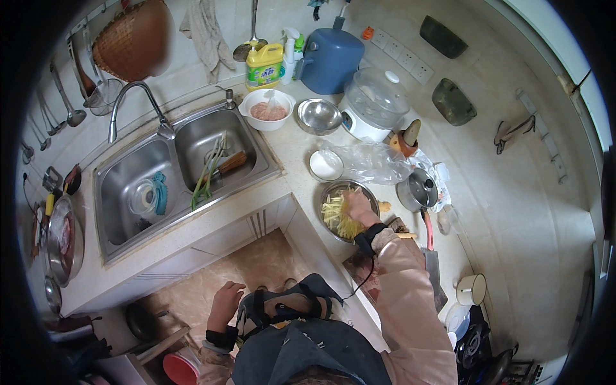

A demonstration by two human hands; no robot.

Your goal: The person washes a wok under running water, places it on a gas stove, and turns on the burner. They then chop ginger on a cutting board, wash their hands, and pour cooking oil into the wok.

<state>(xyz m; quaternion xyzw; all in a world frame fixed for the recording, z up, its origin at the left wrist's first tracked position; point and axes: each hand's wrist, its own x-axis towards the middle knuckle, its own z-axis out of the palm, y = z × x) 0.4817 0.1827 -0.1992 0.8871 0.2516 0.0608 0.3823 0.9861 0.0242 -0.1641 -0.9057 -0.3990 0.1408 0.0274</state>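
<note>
My right hand reaches down into a round metal bowl on the counter, its fingers on pale yellow vegetable strips; whether it grips any is hidden. My left hand hangs over the floor beside my apron, holding nothing, with its fingers slightly curled. Just behind the metal bowl stand a bowl of white contents and a clear plastic bag. Pieces of ginger lie to the bowl's right. Below it, partly under my right sleeve, is a stained cutting board with a cleaver.
Left is a double sink with scallions and a brush. Behind stand a white bowl of minced meat, an empty metal bowl and a steamer. A lidded saucepan and an enamel mug stand right.
</note>
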